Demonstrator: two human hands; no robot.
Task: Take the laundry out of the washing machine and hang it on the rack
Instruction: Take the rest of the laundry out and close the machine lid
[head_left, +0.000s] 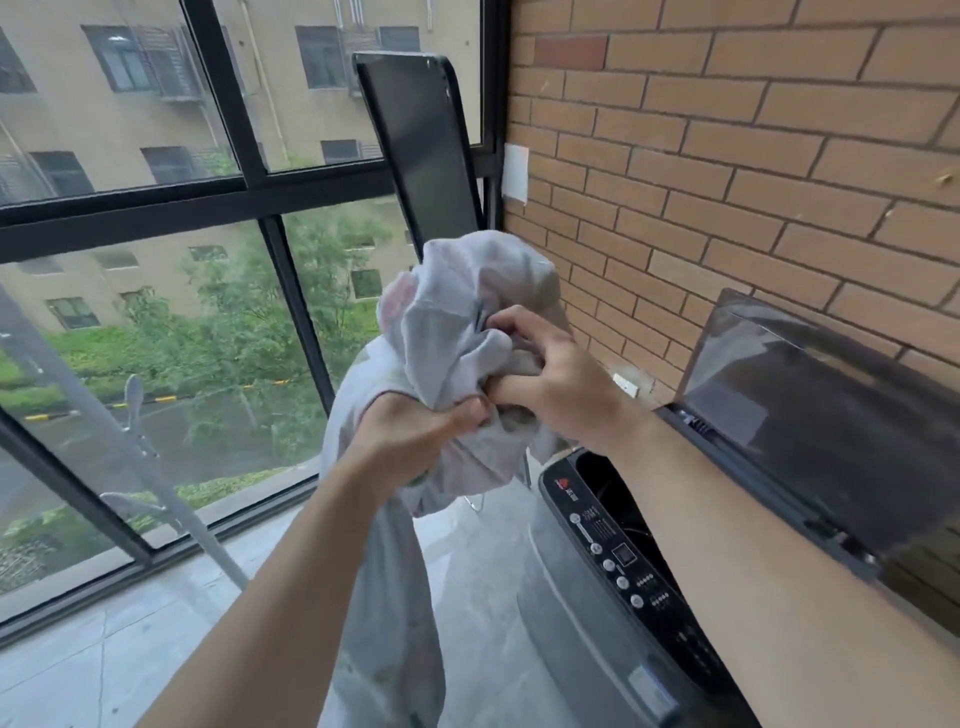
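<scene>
A: Where is the camera looking from?
B: It is riding on the head, pointing forward and down, close above the fingers (511, 319).
A: What is showing around them?
B: A window (156, 312) is showing beyond-left of the fingers, the washing machine (597, 525) below-right.

Left hand (415, 434), right hand (558, 382) raised, fingers (519, 319) curled, thumbs seemingly touching.
</scene>
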